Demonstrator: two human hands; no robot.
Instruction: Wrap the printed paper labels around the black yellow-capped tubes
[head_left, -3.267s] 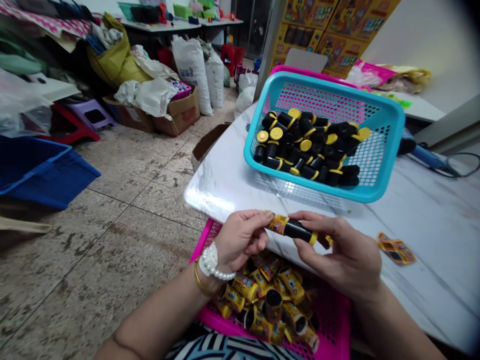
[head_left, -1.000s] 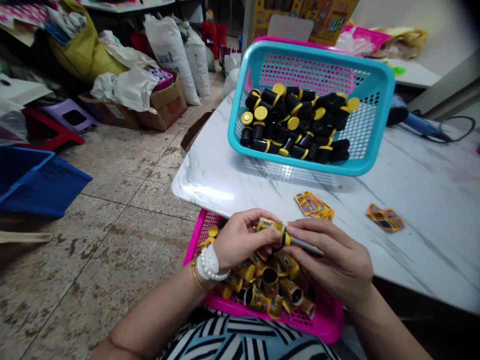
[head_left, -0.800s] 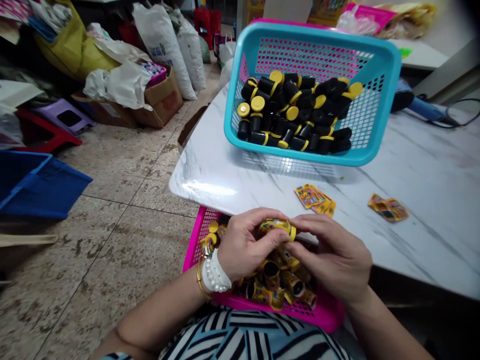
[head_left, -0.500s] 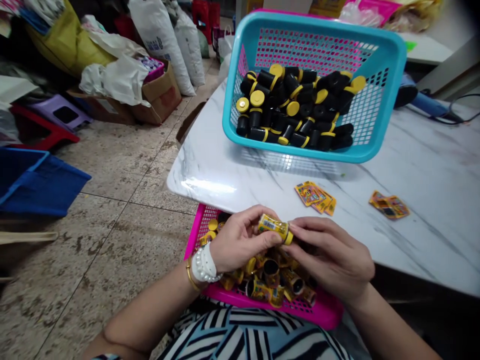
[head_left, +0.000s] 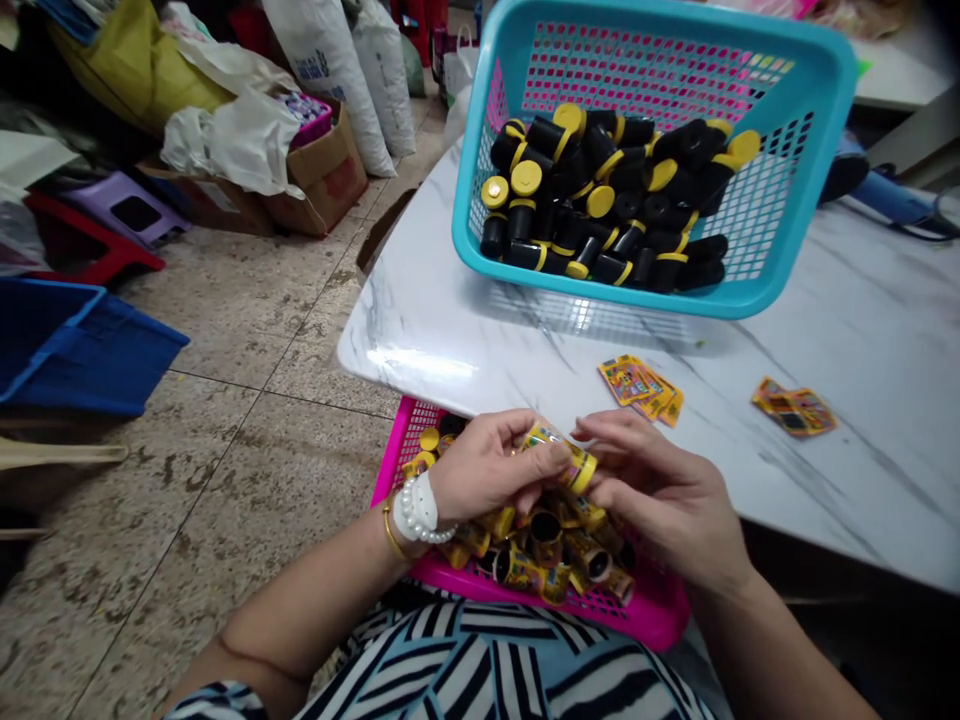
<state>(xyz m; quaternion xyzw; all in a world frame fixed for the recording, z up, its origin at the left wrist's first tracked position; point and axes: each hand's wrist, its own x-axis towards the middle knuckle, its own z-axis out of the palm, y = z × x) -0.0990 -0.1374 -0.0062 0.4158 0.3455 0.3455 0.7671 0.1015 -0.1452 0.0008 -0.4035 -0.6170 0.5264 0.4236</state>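
My left hand [head_left: 487,465] is closed around a small canister [head_left: 579,468] with a yellow cap and a printed yellow label sleeve. It is tilted, its cap end toward my right hand [head_left: 667,495]. The right fingers and thumb are apart, just beside the cap, holding nothing I can see. Below both hands a pink basket [head_left: 384,475] rests at my lap, filled with similar labelled canisters [head_left: 546,530], several showing open black mouths. On the table, beyond my hands, lie two small piles of printed yellow labels, the nearer pile [head_left: 641,390] and the right pile [head_left: 793,408].
A turquoise basket [head_left: 466,240] of black, yellow-capped canisters [head_left: 600,245] stands on the marbled table [head_left: 420,320]. A blue heat-gun-like tool [head_left: 889,198] lies to its right. Across the floor at left are a blue bin [head_left: 112,350], cardboard boxes [head_left: 330,175] and white sacks [head_left: 330,80].
My right fingers have come off the canister's cap and spread apart. My left hand keeps hold of the canister, now turned slightly. The view has shifted a little.
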